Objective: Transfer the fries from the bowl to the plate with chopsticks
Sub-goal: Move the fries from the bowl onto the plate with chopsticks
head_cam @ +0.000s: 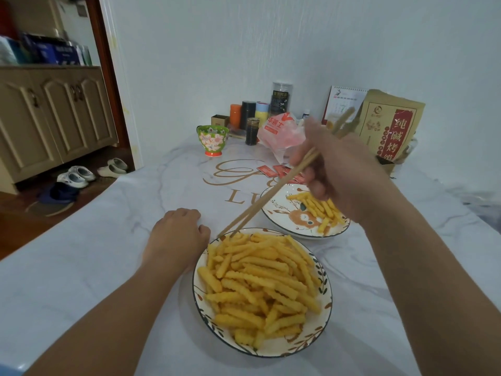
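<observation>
A wide bowl (324, 294) with a leaf-patterned rim sits near me, heaped with crinkle-cut fries (260, 283). Behind it to the right stands a plate (276, 213) with a fox drawing and several fries (322, 210) on it. My right hand (344, 172) hovers above the plate and grips a pair of wooden chopsticks (271, 196). Their tips reach down to the bowl's far left rim, touching the fries there. My left hand (179, 234) rests on the table with curled fingers, against the bowl's left edge, holding nothing.
The marble-look table (108, 253) carries a flowered cup (212, 139), a dark jar (252, 131), a red-and-white plastic bag (282, 134), red sauce packets (273, 170), tins and a brown paper package (390, 126) at the back. A doorway, cabinet and shoes lie to the left.
</observation>
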A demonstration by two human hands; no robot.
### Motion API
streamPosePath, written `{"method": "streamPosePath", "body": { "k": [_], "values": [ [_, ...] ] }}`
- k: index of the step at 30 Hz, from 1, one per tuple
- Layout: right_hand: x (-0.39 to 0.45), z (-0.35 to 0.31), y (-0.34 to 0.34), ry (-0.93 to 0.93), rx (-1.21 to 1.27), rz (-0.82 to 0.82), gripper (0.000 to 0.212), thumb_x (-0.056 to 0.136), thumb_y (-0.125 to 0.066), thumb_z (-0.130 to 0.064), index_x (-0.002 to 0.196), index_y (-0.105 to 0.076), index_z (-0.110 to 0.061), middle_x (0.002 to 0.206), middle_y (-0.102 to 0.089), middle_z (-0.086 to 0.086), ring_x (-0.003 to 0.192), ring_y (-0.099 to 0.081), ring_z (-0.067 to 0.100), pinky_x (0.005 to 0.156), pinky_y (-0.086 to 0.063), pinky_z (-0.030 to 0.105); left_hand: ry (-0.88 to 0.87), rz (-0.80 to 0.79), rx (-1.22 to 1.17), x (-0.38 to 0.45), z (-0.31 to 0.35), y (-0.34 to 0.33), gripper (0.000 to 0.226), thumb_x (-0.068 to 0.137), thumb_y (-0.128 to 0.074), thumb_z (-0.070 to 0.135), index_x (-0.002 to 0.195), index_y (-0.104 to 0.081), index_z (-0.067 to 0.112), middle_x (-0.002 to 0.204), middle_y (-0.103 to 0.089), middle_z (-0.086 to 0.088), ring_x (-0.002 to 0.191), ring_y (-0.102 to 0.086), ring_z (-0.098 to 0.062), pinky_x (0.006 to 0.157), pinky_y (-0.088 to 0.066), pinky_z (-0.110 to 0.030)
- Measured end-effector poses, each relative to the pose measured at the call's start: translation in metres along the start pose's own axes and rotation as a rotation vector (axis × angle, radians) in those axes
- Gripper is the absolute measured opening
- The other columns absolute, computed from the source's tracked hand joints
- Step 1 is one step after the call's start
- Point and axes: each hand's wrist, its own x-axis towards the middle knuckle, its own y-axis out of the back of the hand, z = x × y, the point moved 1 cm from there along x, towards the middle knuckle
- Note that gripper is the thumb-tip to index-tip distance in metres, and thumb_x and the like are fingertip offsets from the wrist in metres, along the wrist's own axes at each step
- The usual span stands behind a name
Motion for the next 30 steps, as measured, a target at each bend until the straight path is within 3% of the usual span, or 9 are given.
{"method": "streamPosePath", "body": {
  "k": [5,8,11,12,15,20,22,25,30],
  "values": [
    [0.025,0.026,0.04,0.126,-0.165,0.465,0.047,0.106,-0.046,-0.039,0.073,-0.067,-0.015,0.059,-0.059,-0.003,0.048,-0.052,0.008,0.051,-0.042,0.027,0.006,-0.002,-0.017,0.002,-0.003,-0.002,0.032,0.099,-0.048,0.029,0.121,-0.064,0.013,0.123,-0.064,-0.004,0.114,-0.054,-0.024,0.093,-0.046,-0.035],
    [0.036,0.049,0.055,0.113,-0.289,0.601,0.043,0.105,-0.046,-0.038,0.07,-0.065,-0.022,0.069,-0.063,0.0,0.064,-0.06,0.014,0.067,-0.053,0.043,0.015,-0.022,-0.026,0.002,-0.002,0.0,0.035,0.099,-0.044,0.032,0.121,-0.064,0.013,0.124,-0.064,-0.004,0.114,-0.054,-0.024,0.092,-0.047,-0.035],
    [0.042,0.068,0.055,0.059,-0.287,0.607,0.045,0.104,-0.046,-0.043,0.068,-0.065,-0.022,0.066,-0.063,0.002,0.064,-0.061,0.023,0.074,-0.057,0.053,-0.018,-0.086,0.025,-0.002,-0.002,0.004,0.07,0.088,-0.014,0.049,0.124,-0.064,0.017,0.133,-0.061,-0.001,0.121,-0.052,-0.024,0.092,-0.046,-0.035],
    [0.042,0.073,0.051,0.054,-0.275,0.604,0.047,0.103,-0.047,-0.046,0.068,-0.066,-0.022,0.064,-0.063,0.002,0.064,-0.062,0.025,0.074,-0.057,0.055,-0.01,-0.079,0.014,-0.002,-0.001,0.005,0.07,0.088,-0.015,0.049,0.126,-0.064,0.017,0.134,-0.06,-0.001,0.122,-0.053,-0.025,0.094,-0.047,-0.037],
    [0.045,0.088,0.04,0.065,-0.288,0.598,0.054,0.099,-0.045,-0.059,0.065,-0.065,-0.022,0.062,-0.065,0.006,0.063,-0.066,0.031,0.07,-0.057,0.058,0.021,-0.015,-0.023,-0.002,0.002,0.006,0.04,0.1,-0.046,0.035,0.129,-0.064,0.014,0.13,-0.064,-0.006,0.121,-0.057,-0.029,0.099,-0.049,-0.044],
    [0.046,0.112,0.023,0.095,-0.223,0.576,0.061,0.101,-0.047,-0.056,0.068,-0.064,-0.008,0.051,-0.062,0.003,0.049,-0.066,0.024,0.063,-0.058,0.054,-0.002,-0.065,0.038,-0.001,-0.002,0.002,0.055,0.089,-0.026,0.042,0.119,-0.065,0.016,0.126,-0.064,0.0,0.114,-0.055,-0.024,0.092,-0.05,-0.036],
    [0.046,0.121,0.019,0.127,-0.279,0.572,0.064,0.101,-0.045,-0.058,0.066,-0.063,-0.009,0.049,-0.062,0.003,0.053,-0.067,0.022,0.067,-0.058,0.051,0.013,-0.062,0.024,0.0,-0.002,0.002,0.043,0.095,-0.036,0.038,0.118,-0.065,0.015,0.125,-0.065,-0.001,0.113,-0.055,-0.024,0.092,-0.05,-0.035],
    [0.048,0.129,0.016,0.154,-0.367,0.552,0.073,0.1,-0.034,-0.065,0.069,-0.059,-0.003,0.051,-0.059,0.008,0.054,-0.062,0.025,0.06,-0.053,0.047,0.002,-0.029,0.0,0.001,0.0,0.001,0.031,0.099,-0.048,0.03,0.12,-0.064,0.014,0.125,-0.065,-0.004,0.114,-0.056,-0.024,0.094,-0.049,-0.036],
    [0.054,0.117,0.021,0.158,-0.457,0.571,0.063,0.101,-0.03,-0.043,0.072,-0.065,0.001,0.06,-0.06,0.016,0.055,-0.054,0.025,0.058,-0.046,0.044,0.016,-0.018,-0.012,0.002,0.0,-0.001,0.032,0.099,-0.049,0.028,0.122,-0.065,0.012,0.126,-0.064,-0.005,0.117,-0.055,-0.025,0.095,-0.048,-0.037]
  ]
}}
